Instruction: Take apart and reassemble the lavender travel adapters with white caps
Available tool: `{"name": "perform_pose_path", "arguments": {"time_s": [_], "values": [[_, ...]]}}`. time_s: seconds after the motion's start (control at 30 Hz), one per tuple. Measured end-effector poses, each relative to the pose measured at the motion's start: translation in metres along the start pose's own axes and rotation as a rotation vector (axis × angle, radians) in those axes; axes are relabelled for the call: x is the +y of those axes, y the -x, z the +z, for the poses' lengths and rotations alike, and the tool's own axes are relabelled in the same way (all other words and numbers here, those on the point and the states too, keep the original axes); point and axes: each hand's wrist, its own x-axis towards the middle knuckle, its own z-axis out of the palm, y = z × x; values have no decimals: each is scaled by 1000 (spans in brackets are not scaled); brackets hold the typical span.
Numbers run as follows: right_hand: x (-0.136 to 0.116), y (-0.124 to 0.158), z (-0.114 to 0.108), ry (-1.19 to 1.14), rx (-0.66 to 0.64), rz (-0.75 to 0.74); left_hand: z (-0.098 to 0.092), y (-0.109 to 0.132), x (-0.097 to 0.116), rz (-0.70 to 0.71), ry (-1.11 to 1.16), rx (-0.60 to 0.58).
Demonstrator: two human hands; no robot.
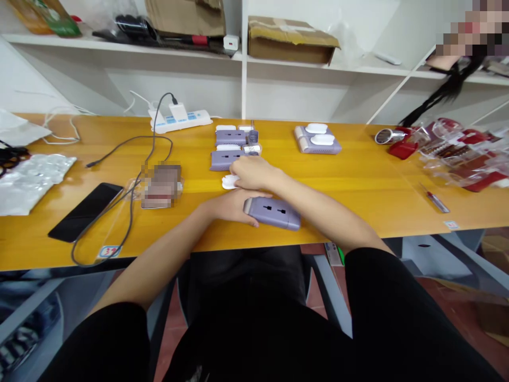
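My left hand is closed round the left end of a purple socket block that lies near the front edge of the yellow table. My right hand reaches over it, fingers curled on a small white part. Just beyond lie two more purple socket blocks with white parts beside them. Both my sleeves are black.
A purple block with two white parts sits at the back right. A white power strip with cables, a black phone and plastic bags lie left. Red packaged items and a small screwdriver lie right. Shelves hold cardboard boxes.
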Motion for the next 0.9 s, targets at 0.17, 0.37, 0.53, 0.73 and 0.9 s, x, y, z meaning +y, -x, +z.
{"name": "perform_pose_path", "arguments": {"time_s": [0.17, 0.37, 0.53, 0.73, 0.9], "values": [[-12, -29, 11, -25, 41, 8, -3, 3, 1, 47, 16, -3], [-1, -34, 19, -56, 149, 16, -7, 8, 3, 35, -65, -18], [41, -6, 19, -425, 404, 5, -14, 13, -1, -38, -113, 41], [114, 57, 49, -873, 309, -62, -26, 18, -1, -149, -168, 106], [130, 85, 84, -977, 123, -58, -30, 19, -2, -150, -216, 132]]}}
